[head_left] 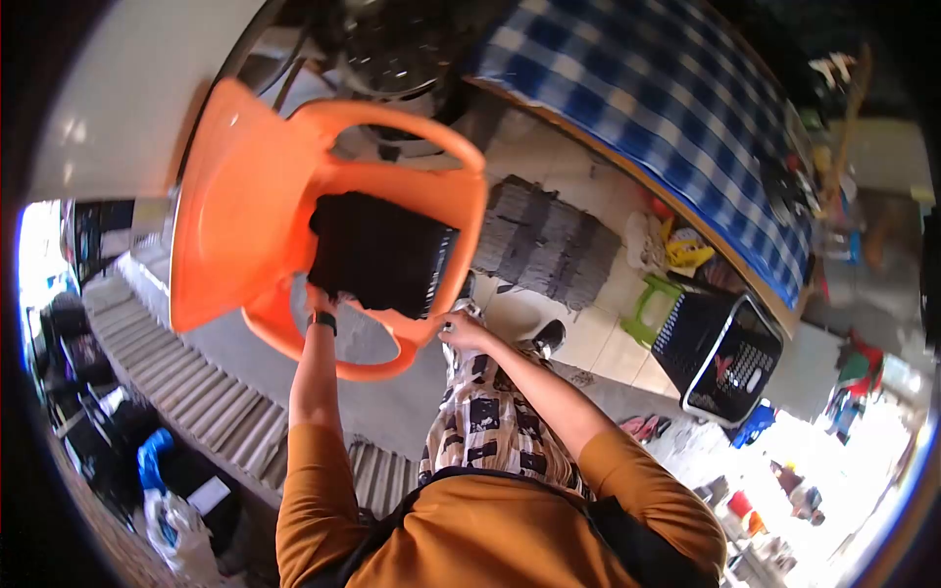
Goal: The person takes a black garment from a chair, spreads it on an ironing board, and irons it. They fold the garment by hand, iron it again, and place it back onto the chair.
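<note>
An orange plastic armchair (235,211) stands in front of me, to the left. On its seat lies a black pad or folded cloth (382,250) with a ragged edge and a pale fringe along its right side. My left hand (320,297), with a dark band at the wrist, touches the pad's near left corner; its fingers are mostly hidden there. At the seat's front edge, near the pad's lower right corner, my right hand (465,331) is closed with its fingers pinched together. Whatever it pinches is too small to make out.
A table with a blue checked cloth (647,108) stands ahead to the right. A grey woven mat (544,240) lies on the tiles. Right of it are a green stool (647,312) and a black basket (730,363). Bags and boxes crowd the lower left, beyond a ribbed ledge (196,382).
</note>
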`<action>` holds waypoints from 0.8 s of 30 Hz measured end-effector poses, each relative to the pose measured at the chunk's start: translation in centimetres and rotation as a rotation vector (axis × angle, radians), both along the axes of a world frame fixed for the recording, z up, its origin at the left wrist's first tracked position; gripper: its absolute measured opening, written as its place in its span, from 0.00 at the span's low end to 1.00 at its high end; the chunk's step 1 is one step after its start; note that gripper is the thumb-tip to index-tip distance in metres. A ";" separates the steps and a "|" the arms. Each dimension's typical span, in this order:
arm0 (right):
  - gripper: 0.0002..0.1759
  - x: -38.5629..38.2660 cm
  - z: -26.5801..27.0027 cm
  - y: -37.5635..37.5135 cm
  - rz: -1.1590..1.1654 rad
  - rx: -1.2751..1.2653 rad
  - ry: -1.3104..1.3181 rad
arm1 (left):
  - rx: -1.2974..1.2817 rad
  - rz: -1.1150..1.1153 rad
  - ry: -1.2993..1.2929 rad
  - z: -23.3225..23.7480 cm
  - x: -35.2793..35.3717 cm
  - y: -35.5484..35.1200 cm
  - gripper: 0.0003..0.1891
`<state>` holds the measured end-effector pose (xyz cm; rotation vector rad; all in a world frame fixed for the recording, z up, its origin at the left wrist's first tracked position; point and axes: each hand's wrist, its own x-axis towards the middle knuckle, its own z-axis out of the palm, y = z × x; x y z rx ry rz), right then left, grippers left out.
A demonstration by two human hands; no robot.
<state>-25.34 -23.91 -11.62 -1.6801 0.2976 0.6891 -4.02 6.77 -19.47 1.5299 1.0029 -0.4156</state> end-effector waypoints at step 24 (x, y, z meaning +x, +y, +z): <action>0.12 -51.2 10.7 -42.3 -1.021 -1.206 0.424 | 0.720 -1.199 -0.351 14.1 -26.2 -41.3 0.39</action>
